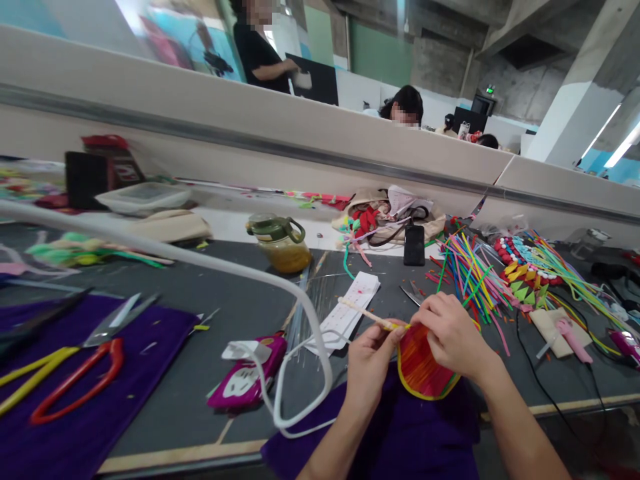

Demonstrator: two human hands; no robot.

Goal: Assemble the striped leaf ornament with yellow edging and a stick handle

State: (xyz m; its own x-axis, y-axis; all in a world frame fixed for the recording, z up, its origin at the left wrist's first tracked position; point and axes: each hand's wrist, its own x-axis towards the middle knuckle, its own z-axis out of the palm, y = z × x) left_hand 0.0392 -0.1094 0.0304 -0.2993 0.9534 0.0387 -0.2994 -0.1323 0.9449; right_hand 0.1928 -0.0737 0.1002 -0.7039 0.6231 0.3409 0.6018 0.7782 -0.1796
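Red woven fan point(420, 367), edged yellow-green, held above the purple cloth point(400, 433): right hand point(453, 333) fingers closed over its top edge, left hand point(370, 363) fingers pinching its pale stick point(365, 313).

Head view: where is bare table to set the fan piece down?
Bare grey table lies between the red-handled scissors and the white paper strip. Crowded on the right: coloured sticks, beaded piece and black cable beyond the right hand.
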